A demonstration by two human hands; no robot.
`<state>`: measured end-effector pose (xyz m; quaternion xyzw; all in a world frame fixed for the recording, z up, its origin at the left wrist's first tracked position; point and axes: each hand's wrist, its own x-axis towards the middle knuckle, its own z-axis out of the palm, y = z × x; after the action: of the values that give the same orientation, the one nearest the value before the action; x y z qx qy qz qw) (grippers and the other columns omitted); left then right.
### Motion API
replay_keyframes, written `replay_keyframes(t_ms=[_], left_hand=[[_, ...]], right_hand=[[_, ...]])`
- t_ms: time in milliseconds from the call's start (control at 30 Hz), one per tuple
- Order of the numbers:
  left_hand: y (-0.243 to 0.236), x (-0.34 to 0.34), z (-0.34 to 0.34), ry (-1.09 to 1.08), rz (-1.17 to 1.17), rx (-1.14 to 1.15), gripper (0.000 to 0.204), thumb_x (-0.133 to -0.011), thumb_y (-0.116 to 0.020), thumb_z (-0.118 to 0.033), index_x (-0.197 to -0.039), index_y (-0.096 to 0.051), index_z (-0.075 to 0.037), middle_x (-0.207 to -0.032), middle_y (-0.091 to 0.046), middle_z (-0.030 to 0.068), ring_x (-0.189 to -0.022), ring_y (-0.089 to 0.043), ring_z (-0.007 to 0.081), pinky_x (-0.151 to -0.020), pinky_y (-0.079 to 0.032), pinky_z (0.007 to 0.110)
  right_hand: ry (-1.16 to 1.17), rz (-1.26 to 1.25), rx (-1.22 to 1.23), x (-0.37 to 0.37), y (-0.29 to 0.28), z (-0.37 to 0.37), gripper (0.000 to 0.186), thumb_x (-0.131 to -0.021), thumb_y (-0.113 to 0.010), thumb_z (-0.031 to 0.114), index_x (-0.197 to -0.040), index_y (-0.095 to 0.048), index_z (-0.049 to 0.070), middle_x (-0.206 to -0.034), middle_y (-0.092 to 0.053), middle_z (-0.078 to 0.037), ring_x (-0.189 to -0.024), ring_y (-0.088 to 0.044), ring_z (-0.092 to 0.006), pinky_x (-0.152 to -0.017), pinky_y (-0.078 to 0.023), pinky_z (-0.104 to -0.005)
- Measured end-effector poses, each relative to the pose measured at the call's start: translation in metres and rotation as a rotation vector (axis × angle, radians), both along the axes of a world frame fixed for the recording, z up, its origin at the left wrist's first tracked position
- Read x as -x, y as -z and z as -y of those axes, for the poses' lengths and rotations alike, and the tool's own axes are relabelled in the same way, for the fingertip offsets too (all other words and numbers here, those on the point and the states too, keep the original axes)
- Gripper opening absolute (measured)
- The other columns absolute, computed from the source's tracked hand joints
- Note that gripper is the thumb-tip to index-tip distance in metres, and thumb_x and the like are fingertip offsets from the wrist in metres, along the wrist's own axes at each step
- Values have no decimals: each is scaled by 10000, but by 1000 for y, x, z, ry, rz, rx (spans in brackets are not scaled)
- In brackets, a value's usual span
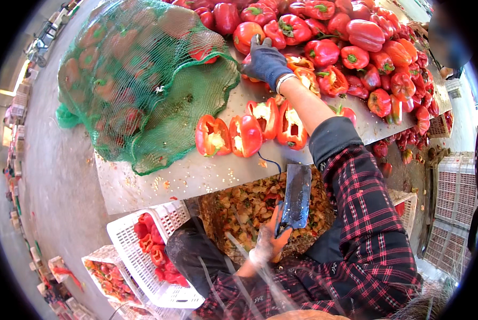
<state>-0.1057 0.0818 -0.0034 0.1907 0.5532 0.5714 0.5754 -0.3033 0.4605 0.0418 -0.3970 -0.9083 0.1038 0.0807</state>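
Low in front of my body, my left hand [268, 240] is wrapped round the handle of a cleaver [296, 194], its broad blade angled upward. My right hand [268, 61], in a dark blue glove, reaches across the table [143, 189] to the edge of a heap of red bell peppers [321, 52]. Its fingers bend against an orange-red bell pepper [246, 35], partly hidden by the glove. Cut pepper halves [245, 136] lie in a cluster nearer to me, pale insides showing. More opened peppers [332, 81] are beside my right wrist.
A green mesh sack [169, 112] holding peppers slumps over the table's left. Seeds dot the metal top. Beneath the near edge is a mass of pepper scraps [239, 213]. White crates [183, 213] with red pepper pieces stand at my left; stacked crates [455, 184] are at right.
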Motion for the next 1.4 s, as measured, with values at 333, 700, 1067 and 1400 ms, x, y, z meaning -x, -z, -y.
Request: replay_keyframes(t_ms=[333, 700, 1067, 1400], left_hand=[[2, 11, -14, 84, -201, -76, 709, -844, -636, -12, -1425, -240, 81, -1362, -473, 243, -1241, -493, 198, -955, -389, 272], [9, 13, -16, 205, -279, -100, 745, -841, -647, -24, -1451, -224, 34, -1368, -484, 210, -1227, -502, 169, -949, -393, 260], [10, 11, -17, 195, -435, -118, 748, -826, -664, -94, -1437, -251, 32, -1291, -511, 278, -1166, -557, 336, -896, -454, 316], [8, 10, -14, 212, -529, -132, 746, -827, -665, -76, -1446, -259, 19, -1287, -521, 234, -1099, -592, 312, -798, -492, 293]], right_hand=[[-56, -379, -32, -18, 22, -36, 806, -640, -737, 275, -1339, -427, 18, -1214, -526, -262, -1097, -566, -379, -918, -477, -444], [46, -1388, 700, -34, -42, -143, 245, -891, -613, 264, -1043, -628, 72, -965, -645, -7, -898, -622, -111, -686, -519, -253], [-206, 153, -229, 49, -34, -41, 532, -724, -637, 374, -1235, -563, 248, -1287, -529, -130, -1183, -519, -335, -915, -439, -525], [-252, 318, -456, 33, -27, -44, 724, -599, -765, 417, -1253, -499, 256, -1173, -550, -88, -1097, -540, -295, -838, -469, -489]])
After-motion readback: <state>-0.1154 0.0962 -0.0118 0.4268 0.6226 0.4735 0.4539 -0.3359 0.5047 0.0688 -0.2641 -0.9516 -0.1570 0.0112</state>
